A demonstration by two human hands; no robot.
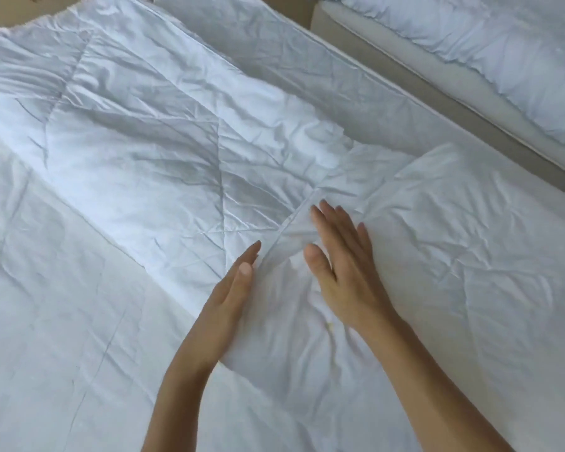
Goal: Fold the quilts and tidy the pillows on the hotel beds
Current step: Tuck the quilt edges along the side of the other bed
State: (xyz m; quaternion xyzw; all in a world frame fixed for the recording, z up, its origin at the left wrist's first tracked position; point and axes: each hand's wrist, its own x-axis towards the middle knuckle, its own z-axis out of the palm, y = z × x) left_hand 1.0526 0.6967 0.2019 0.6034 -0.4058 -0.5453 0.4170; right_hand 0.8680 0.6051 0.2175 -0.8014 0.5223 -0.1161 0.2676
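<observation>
- Head view: a white, quilted, crumpled fabric quilt lies spread over the near bed and fills most of the picture, with stitched seams running across it
- A folded layer of the quilt lies on top of the lower layer; its edge runs as a slanted line from the upper right of the bed down toward the two hands
- The left hand rests on its edge against the quilt, fingers straight and held together, thumb lying along the top, gripping nothing
- The right hand lies palm down on the quilt, fingers straight and slightly spread, thumb out to the side, pressing the cloth and gripping nothing
- The two hands are near each other, with a narrow raised ridge of quilt fabric between them; the fingertips of the left hand touch that ridge
- Both bare forearms come in from the bottom edge of the picture
- A plump part of the white quilt lies just to the right of the right hand, near the bed's right side
- Along the right of the near bed a strip of pale sheet shows beside the quilt
- At the upper right stands a second bed with a beige mattress side, well apart from the hands, with rumpled white bedding on top
</observation>
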